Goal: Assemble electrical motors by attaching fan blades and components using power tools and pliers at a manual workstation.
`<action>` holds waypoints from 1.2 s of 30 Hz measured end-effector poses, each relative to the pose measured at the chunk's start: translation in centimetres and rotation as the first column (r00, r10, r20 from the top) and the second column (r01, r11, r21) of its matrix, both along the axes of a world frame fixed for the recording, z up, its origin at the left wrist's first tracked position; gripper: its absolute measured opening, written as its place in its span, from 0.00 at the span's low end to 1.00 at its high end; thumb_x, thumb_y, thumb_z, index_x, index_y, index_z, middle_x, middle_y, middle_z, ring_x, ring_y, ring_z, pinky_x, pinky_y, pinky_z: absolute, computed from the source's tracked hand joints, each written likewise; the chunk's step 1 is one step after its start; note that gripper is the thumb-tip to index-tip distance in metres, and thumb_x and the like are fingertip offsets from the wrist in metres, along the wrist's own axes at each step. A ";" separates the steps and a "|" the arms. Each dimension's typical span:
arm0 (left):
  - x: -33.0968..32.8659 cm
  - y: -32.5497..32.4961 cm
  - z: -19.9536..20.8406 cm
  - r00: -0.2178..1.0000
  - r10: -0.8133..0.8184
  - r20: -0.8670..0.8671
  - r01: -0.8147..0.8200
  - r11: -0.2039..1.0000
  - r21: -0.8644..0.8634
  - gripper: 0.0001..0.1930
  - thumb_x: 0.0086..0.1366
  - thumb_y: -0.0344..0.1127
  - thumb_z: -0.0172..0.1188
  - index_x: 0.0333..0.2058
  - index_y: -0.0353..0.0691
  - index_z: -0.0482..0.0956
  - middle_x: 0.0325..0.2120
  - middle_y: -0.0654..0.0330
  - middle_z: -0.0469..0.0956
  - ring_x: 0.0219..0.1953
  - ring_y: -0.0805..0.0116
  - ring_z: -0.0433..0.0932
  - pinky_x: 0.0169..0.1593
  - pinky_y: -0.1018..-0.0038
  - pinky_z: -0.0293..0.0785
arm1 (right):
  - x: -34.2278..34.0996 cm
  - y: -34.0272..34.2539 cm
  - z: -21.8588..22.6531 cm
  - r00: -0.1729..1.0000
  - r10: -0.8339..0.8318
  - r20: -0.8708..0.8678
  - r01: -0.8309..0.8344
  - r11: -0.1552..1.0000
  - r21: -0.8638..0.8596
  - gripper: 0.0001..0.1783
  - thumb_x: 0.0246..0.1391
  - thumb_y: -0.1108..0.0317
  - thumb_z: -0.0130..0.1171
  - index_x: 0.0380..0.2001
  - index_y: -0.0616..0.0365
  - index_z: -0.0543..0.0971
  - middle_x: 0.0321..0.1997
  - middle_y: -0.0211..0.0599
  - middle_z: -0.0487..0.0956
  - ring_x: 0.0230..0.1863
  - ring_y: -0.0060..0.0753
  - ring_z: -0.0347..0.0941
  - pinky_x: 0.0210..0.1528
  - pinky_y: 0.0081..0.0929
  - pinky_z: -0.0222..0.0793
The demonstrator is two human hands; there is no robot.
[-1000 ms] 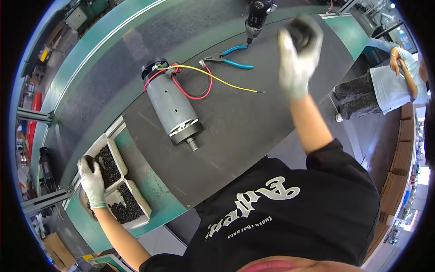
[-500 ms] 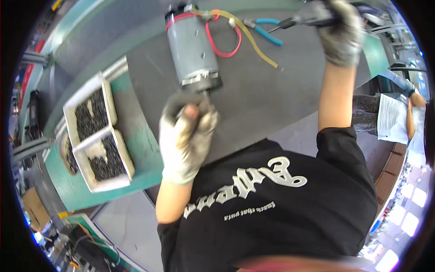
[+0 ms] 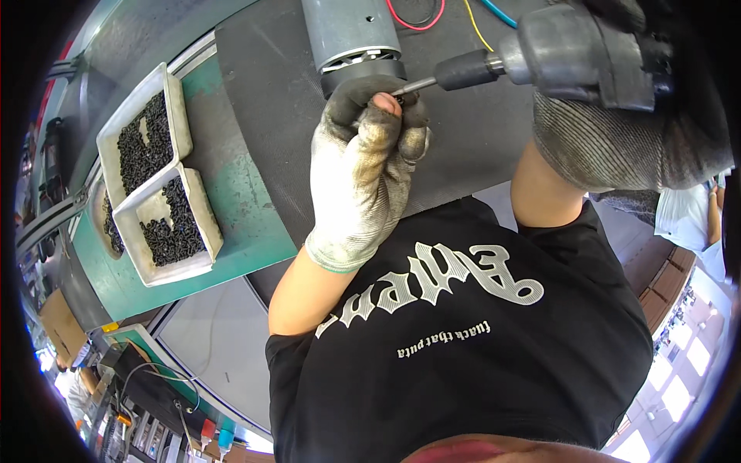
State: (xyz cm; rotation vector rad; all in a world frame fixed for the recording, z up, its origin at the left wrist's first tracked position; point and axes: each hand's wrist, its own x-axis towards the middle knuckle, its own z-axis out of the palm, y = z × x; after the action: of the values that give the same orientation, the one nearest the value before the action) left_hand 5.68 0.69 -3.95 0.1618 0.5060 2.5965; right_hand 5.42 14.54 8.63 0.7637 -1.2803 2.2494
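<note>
My left hand (image 3: 361,174), in a stained white glove, is closed in a pinch just below the dark end of a grey cylindrical motor (image 3: 347,27). A small black screw (image 3: 400,99) shows partly at its fingertips; the rest is hidden. My gloved right hand (image 3: 617,143) is wrapped round a grey-and-black power screwdriver (image 3: 571,54), held sideways over the work mat. Its long thin bit (image 3: 417,86) points left and reaches the left fingertips. Whether the bit sits in the screw's head I cannot tell. The motor lies on its side, its far end cut off by the picture's edge.
Two joined white trays (image 3: 179,108) of small black screws stand on the green bench (image 3: 239,224) at the left. A dark mat (image 3: 262,100) lies under the motor. Red wire (image 3: 421,28), yellow wire (image 3: 475,23) and a blue handle (image 3: 500,14) lie at the top.
The power screwdriver has come from the far right toward my left hand, its bit now at the fingertips. My left hand stays pinched by the motor's end. The whole view has shifted.
</note>
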 end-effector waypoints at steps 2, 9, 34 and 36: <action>0.3 0.1 0.0 1.000 0.014 0.015 -0.014 1.000 0.010 0.12 0.66 0.36 0.63 0.42 0.36 0.76 0.30 0.58 0.77 0.28 0.74 0.74 0.34 0.82 0.74 | 0.4 -0.1 -0.1 1.000 -0.022 0.013 0.022 1.000 0.003 0.25 0.59 0.72 0.52 0.58 0.62 0.61 0.50 0.35 0.67 0.48 0.29 0.64 0.49 0.26 0.69; 0.9 0.3 -0.2 0.998 0.008 0.059 -0.005 0.998 -0.063 0.13 0.65 0.37 0.63 0.44 0.35 0.75 0.32 0.59 0.79 0.30 0.77 0.76 0.34 0.84 0.76 | -0.2 2.2 -1.2 0.992 -0.102 0.069 0.100 0.995 0.024 0.25 0.60 0.71 0.52 0.59 0.62 0.61 0.50 0.35 0.67 0.48 0.29 0.64 0.49 0.26 0.69; 0.6 -1.0 -2.2 0.946 -0.016 0.323 0.099 0.965 -0.244 0.14 0.69 0.43 0.58 0.45 0.40 0.72 0.27 0.67 0.69 0.24 0.80 0.65 0.31 0.80 0.69 | -1.0 1.6 -5.2 0.876 -0.457 0.157 0.429 0.885 0.181 0.26 0.63 0.65 0.52 0.60 0.62 0.60 0.50 0.38 0.69 0.48 0.30 0.66 0.49 0.26 0.70; 0.9 -0.9 -1.8 0.889 -0.031 0.457 0.075 0.994 -0.080 0.15 0.71 0.41 0.54 0.48 0.35 0.71 0.30 0.62 0.70 0.23 0.80 0.61 0.29 0.81 0.65 | -2.0 1.8 -5.4 0.881 -0.401 0.253 0.412 0.911 0.010 0.26 0.63 0.64 0.52 0.59 0.63 0.62 0.50 0.39 0.70 0.48 0.31 0.67 0.49 0.26 0.70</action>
State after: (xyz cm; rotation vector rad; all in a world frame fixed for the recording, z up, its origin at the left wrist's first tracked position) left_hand 6.62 -0.19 -5.80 -0.4535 0.4401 2.4345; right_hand 3.39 16.31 3.26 0.1666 -1.3491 2.0576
